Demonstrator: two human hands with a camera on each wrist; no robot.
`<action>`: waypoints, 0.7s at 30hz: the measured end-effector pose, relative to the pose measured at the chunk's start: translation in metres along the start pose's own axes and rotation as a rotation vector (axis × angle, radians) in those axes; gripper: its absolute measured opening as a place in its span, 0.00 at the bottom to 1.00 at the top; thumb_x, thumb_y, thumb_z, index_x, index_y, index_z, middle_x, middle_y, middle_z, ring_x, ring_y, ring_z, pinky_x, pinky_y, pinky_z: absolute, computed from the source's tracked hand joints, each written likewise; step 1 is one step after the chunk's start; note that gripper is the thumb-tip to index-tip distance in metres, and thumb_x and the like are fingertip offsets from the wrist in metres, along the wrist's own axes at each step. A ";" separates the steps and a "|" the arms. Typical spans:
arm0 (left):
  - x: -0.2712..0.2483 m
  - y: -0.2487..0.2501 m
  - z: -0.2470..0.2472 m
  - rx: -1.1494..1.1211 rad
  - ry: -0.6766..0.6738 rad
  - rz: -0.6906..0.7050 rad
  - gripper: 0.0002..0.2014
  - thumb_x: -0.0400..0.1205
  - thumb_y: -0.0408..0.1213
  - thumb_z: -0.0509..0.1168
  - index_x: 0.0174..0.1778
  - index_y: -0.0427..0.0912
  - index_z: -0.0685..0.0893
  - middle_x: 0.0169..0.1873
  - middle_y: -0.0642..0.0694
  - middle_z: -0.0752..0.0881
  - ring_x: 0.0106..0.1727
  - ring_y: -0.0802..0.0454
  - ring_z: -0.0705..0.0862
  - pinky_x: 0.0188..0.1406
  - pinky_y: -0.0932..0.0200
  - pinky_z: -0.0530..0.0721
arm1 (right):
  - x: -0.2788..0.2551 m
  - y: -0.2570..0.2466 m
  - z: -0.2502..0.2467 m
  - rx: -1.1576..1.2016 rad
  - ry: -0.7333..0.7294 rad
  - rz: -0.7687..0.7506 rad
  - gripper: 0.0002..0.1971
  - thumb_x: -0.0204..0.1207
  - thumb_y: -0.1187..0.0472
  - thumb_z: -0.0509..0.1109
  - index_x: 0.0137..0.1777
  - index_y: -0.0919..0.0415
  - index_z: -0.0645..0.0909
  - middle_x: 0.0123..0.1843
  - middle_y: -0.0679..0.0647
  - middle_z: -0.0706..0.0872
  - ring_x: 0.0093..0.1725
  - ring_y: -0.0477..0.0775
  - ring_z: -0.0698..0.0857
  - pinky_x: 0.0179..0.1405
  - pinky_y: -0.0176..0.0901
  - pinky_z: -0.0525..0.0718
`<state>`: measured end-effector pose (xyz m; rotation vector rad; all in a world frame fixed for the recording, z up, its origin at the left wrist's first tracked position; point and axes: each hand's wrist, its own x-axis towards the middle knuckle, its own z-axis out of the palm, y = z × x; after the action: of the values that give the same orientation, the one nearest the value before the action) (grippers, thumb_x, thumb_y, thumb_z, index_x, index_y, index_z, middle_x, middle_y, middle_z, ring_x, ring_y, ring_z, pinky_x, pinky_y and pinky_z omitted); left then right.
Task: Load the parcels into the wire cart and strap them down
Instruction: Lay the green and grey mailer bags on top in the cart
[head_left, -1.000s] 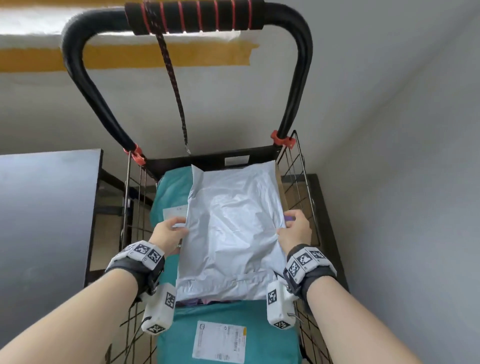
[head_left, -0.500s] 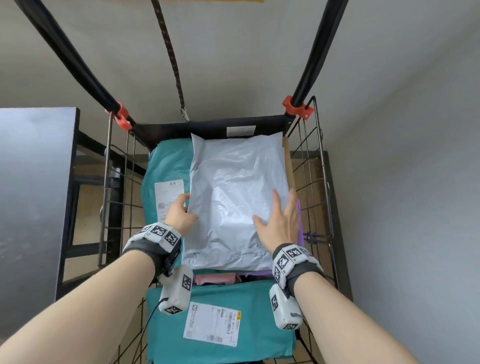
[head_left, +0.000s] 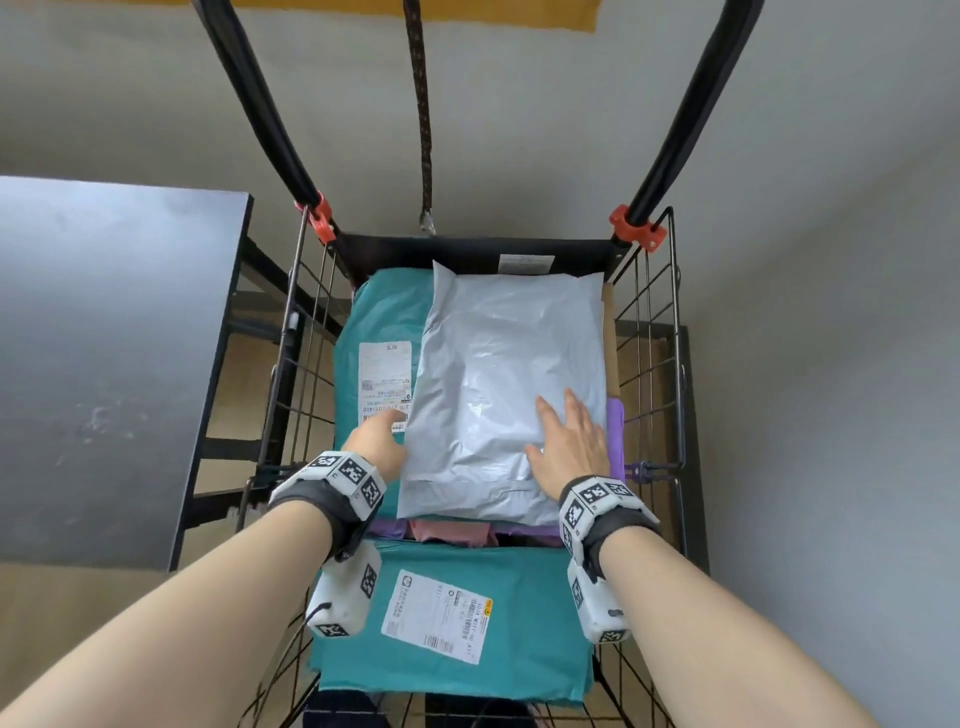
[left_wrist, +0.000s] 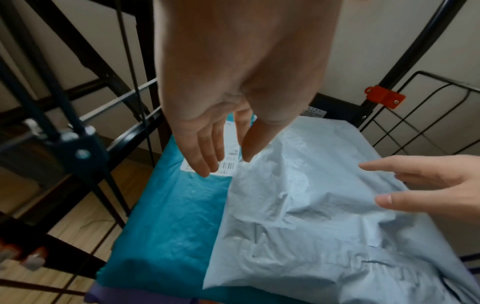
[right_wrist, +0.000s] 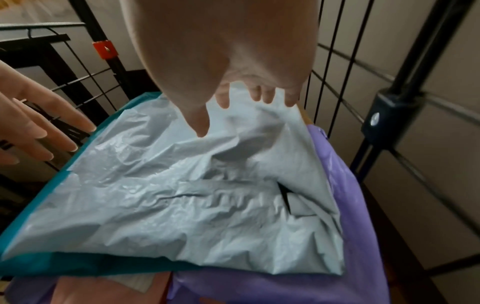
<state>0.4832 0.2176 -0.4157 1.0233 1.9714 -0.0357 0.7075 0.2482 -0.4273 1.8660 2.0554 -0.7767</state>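
A grey plastic mailer (head_left: 498, 384) (left_wrist: 311, 205) (right_wrist: 187, 185) lies on top of the pile in the black wire cart (head_left: 670, 364). Under it sit a teal parcel (head_left: 384, 322) (left_wrist: 171, 216) with a white label, plus purple (right_wrist: 342, 205) and pink (head_left: 452, 532) parcels. A second teal parcel (head_left: 519, 613) lies nearest me. My right hand (head_left: 569, 441) (right_wrist: 233, 98) hovers flat and open over the mailer's right part. My left hand (head_left: 376, 441) (left_wrist: 221, 144) is open above the mailer's left edge and the label. A dark strap with a hook (head_left: 423, 156) hangs from the handle.
A dark table top (head_left: 104, 353) stands at the left with its black frame against the cart. Grey walls close in behind and at the right. The cart's black handle tubes (head_left: 260, 104) rise at both sides with red clips (head_left: 636, 226).
Both hands let go of the mailer's edges after laying it down. The right hand moved onto its top and now lifts slightly; the left hand opened beside it.
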 end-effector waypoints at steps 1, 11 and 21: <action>-0.006 -0.002 -0.003 0.023 -0.008 0.006 0.26 0.80 0.26 0.56 0.75 0.49 0.70 0.66 0.39 0.79 0.45 0.46 0.82 0.40 0.55 0.81 | -0.006 -0.004 -0.005 0.008 -0.007 -0.014 0.30 0.83 0.53 0.60 0.83 0.52 0.54 0.85 0.57 0.47 0.84 0.57 0.50 0.81 0.53 0.52; -0.107 -0.036 -0.050 0.017 0.077 0.166 0.20 0.80 0.30 0.57 0.68 0.47 0.78 0.62 0.42 0.83 0.53 0.44 0.85 0.52 0.56 0.84 | -0.097 -0.095 -0.054 -0.006 0.048 -0.131 0.21 0.81 0.61 0.58 0.74 0.57 0.69 0.71 0.58 0.73 0.69 0.60 0.74 0.69 0.52 0.72; -0.233 -0.161 -0.128 0.113 0.285 0.280 0.19 0.80 0.31 0.56 0.66 0.48 0.78 0.64 0.44 0.82 0.62 0.43 0.82 0.63 0.54 0.80 | -0.229 -0.237 -0.041 -0.145 0.145 -0.289 0.17 0.80 0.61 0.60 0.67 0.60 0.77 0.66 0.60 0.79 0.65 0.63 0.79 0.65 0.54 0.78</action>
<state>0.3487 0.0119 -0.2267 1.4365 2.0769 0.1636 0.5155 0.0702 -0.2231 1.6118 2.4381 -0.5496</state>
